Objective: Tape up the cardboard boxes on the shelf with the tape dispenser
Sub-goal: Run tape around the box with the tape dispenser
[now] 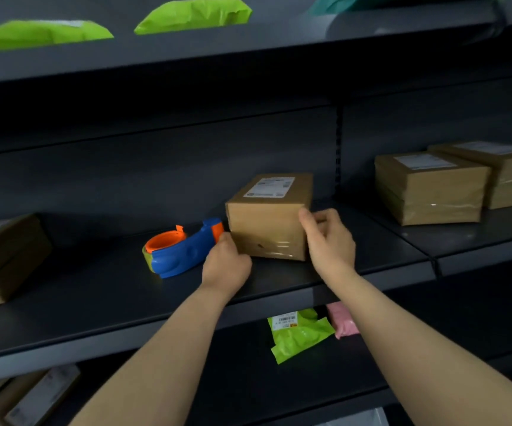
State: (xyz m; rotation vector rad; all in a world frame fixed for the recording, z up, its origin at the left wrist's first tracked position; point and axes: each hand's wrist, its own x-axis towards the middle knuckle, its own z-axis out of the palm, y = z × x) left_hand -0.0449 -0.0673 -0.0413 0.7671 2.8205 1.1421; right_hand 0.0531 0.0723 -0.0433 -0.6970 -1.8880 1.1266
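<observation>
A small cardboard box (267,210) with a white label on top stands on the dark middle shelf (94,296); clear tape shines along its lower front. My left hand (225,265) is curled at the box's lower left corner, touching it. My right hand (328,238) wraps round the box's right front corner, thumb on the front face. A blue and orange tape dispenser (177,249) lies on the shelf just left of the box, with neither hand holding it.
Two labelled, taped cardboard boxes (433,192) sit on the shelf at the right. Another cardboard box (5,259) is at the far left. Green mailer bags (193,13) lie on the top shelf; green and pink bags (300,333) lie on the shelf below.
</observation>
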